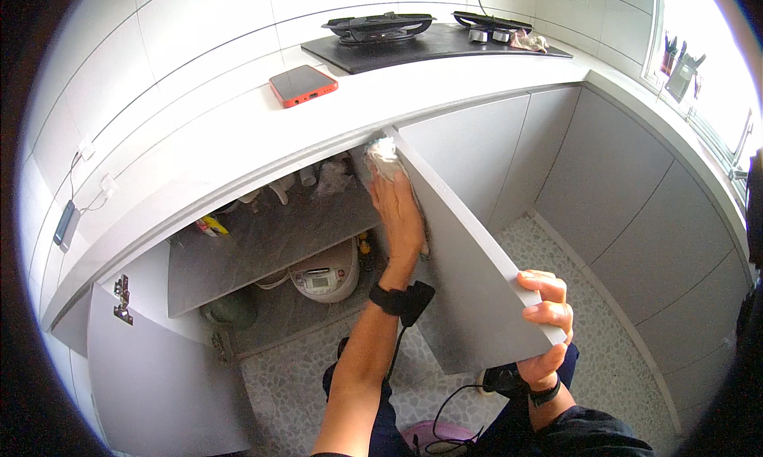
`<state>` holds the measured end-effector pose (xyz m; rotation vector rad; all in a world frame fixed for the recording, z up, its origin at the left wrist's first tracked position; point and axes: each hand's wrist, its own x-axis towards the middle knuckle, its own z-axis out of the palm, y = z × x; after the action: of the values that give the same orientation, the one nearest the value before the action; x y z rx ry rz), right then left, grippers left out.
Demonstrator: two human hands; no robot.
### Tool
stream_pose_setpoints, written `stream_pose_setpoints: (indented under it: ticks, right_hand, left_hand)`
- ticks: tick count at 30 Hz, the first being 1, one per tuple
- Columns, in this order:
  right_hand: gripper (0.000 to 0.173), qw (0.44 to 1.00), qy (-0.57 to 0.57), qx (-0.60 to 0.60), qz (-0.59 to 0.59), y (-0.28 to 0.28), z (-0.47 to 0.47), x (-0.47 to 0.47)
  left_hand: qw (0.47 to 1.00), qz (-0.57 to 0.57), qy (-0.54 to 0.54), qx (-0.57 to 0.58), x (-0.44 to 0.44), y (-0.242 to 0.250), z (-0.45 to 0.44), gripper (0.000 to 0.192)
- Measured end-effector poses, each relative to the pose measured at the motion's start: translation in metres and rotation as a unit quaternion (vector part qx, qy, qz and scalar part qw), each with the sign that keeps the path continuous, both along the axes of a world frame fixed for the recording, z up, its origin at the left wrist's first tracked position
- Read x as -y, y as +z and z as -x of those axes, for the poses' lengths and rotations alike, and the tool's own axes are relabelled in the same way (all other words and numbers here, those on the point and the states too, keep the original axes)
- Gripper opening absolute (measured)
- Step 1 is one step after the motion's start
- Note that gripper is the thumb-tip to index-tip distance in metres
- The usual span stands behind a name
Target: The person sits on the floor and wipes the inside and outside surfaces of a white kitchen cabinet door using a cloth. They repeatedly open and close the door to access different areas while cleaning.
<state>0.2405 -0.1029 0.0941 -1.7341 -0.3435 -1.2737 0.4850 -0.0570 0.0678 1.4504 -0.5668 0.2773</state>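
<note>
My left hand [399, 218] presses a crumpled pale cloth [382, 151] against the inner face of a grey cabinet door [471, 278], near its hinged side just under the countertop. The palm and part of the cloth lie between my fingers and the door, so the cloth's full extent is hidden. My right hand [545, 320] grips the free edge of the same door at its outer corner, fingers over the edge and thumb below. The door stands swung out towards me. Behind my left hand, the open cabinet shows a dark shelf [268, 248].
A rice cooker [325, 275] sits on the cabinet floor. At the left, a second grey door [155, 373] hangs open. On the white countertop [232, 123] lie a red-cased phone [303, 85] and a black gas hob [411, 45]. A black cable [441, 409] trails near my legs.
</note>
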Motion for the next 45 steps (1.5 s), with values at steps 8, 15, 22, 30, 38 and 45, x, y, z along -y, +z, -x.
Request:
stream_pose_setpoints:
  ticks: [8, 15, 22, 30, 38, 45]
  right_hand:
    - [0.051, 1.000, 0.018, -0.010, -0.007, 0.004, 0.005, 0.007]
    - [0.053, 0.997, 0.045, -0.012, -0.055, 0.002, 0.009, 0.027]
    - [0.055, 0.996, 0.045, -0.017, -0.076, 0.004, 0.008, 0.040]
    - [0.052, 0.996, 0.023, -0.041, -0.070, -0.003, 0.009, 0.040]
    - [0.055, 0.997, 0.030, -0.019, -0.073, -0.005, 0.007, 0.039]
    - [0.053, 0.997, 0.018, -0.051, -0.055, -0.003, 0.011, 0.030]
  left_hand:
    - [0.997, 0.060, -0.052, 0.005, -0.002, -0.022, 0.084, 0.065]
    - [0.975, 0.011, -0.184, 0.125, -0.014, -0.024, 0.195, 0.072]
    - [0.939, -0.077, -0.189, 0.278, 0.003, -0.034, 0.175, 0.062]
    - [0.984, -0.032, -0.035, 0.172, 0.020, -0.022, 0.118, 0.064]
    - [0.997, 0.066, -0.003, -0.044, 0.026, -0.055, 0.078, 0.068]
    - [0.974, 0.039, 0.000, -0.225, 0.022, -0.155, 0.076, 0.068]
